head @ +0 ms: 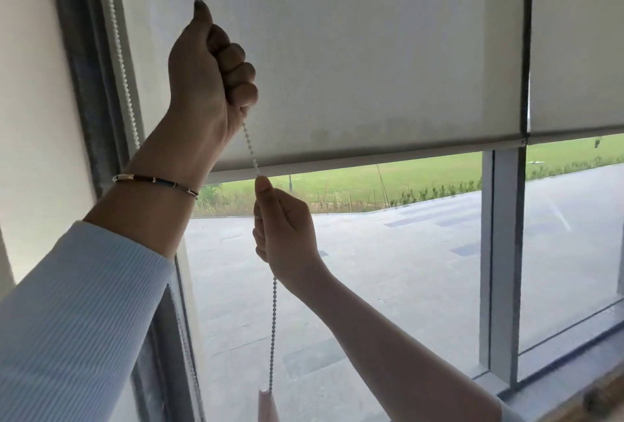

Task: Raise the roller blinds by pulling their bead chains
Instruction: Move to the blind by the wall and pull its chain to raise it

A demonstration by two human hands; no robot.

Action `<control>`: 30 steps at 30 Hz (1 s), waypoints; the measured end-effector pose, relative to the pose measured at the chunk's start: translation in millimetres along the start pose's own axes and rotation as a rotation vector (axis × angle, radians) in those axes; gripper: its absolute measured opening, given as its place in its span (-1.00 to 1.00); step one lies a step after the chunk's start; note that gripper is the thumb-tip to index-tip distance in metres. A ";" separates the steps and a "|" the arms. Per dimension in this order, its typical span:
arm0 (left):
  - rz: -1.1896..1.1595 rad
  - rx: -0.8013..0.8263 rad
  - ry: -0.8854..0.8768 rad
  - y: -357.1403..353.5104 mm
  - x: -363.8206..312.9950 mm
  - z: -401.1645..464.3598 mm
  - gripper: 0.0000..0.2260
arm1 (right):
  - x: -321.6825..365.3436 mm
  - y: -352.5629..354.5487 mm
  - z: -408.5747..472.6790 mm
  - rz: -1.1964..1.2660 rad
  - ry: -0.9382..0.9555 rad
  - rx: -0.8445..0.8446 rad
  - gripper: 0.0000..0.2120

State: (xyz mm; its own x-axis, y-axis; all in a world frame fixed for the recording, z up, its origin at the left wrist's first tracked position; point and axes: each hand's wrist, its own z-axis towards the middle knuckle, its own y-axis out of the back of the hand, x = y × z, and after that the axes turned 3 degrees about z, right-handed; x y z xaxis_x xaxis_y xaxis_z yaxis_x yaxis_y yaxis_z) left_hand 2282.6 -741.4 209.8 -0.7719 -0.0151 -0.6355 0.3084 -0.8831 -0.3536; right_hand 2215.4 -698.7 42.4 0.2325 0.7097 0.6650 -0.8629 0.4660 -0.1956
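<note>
A pale roller blind (354,60) covers the upper half of the window, its bottom bar (371,159) slanting across mid-frame. A white bead chain (250,148) runs down in front of the blind. My left hand (209,63) is raised and closed around the chain's front strand. My right hand (287,229) grips the same strand lower down, just under the bottom bar. Below it the chain hangs to a pinkish weight (267,404). The chain's other strand (118,46) runs along the window frame at the left.
A second roller blind (577,40) hangs to the right, beyond a dark gap. A grey mullion (499,252) divides the glass. The dark window frame (84,60) and a white wall (30,90) stand at the left. Pavement and lawn lie outside.
</note>
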 end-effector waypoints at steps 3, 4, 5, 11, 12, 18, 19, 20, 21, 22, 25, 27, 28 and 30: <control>-0.026 0.030 0.010 -5.8 5.0 2.7 -0.46 | 6.8 12.9 0.7 -0.024 -0.002 0.002 -0.49; -0.031 0.035 0.013 -7.3 6.3 3.1 -0.46 | 8.1 16.3 0.7 -0.034 -0.001 0.000 -0.49; -0.036 0.041 0.015 -8.7 7.3 3.4 -0.45 | 9.3 18.9 0.7 -0.048 0.006 -0.003 -0.50; -0.066 0.050 0.008 -8.7 7.4 6.3 -0.45 | 9.1 20.9 4.2 -0.086 0.047 -0.003 -0.51; -0.066 0.050 0.006 -7.7 7.2 6.4 -0.45 | 8.4 20.2 4.5 -0.092 0.049 0.004 -0.51; -0.042 0.020 -0.017 -5.4 5.0 3.9 -0.45 | 6.9 16.5 4.0 -0.087 0.042 0.023 -0.50; -0.033 0.011 -0.021 -5.0 4.6 3.2 -0.45 | 6.9 16.1 3.9 -0.082 0.035 0.028 -0.50; -0.025 0.001 -0.025 -4.3 4.0 2.7 -0.45 | 6.3 15.6 3.8 -0.077 0.030 0.033 -0.50; -0.021 -0.007 -0.029 -3.5 3.4 2.2 -0.46 | 5.9 14.8 3.8 -0.077 0.027 0.034 -0.50; -0.022 -0.015 -0.031 -3.0 2.8 1.7 -0.46 | 5.9 13.8 3.3 -0.084 0.027 0.033 -0.50; -0.029 -0.028 -0.029 -2.2 1.8 -0.1 -0.48 | 4.8 11.6 2.6 -0.106 0.037 0.029 -0.50; -0.024 -0.025 -0.031 -2.1 2.2 -1.2 -0.48 | 4.8 11.3 2.1 -0.085 0.025 0.034 -0.49; -0.017 -0.026 -0.032 -2.6 2.1 -1.9 -0.47 | 4.7 11.6 1.9 -0.078 0.024 0.038 -0.49; -0.009 -0.031 -0.037 -3.1 1.3 -2.5 -0.48 | 6.2 11.4 1.4 -0.076 0.021 0.035 -0.49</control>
State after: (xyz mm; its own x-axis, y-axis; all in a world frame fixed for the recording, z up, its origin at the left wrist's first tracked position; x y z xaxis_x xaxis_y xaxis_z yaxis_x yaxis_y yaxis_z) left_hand 2282.0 -737.5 208.4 -0.7946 -0.0247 -0.6066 0.3178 -0.8683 -0.3809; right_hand 2206.4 -689.8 45.3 0.3068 0.6844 0.6614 -0.8577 0.5001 -0.1196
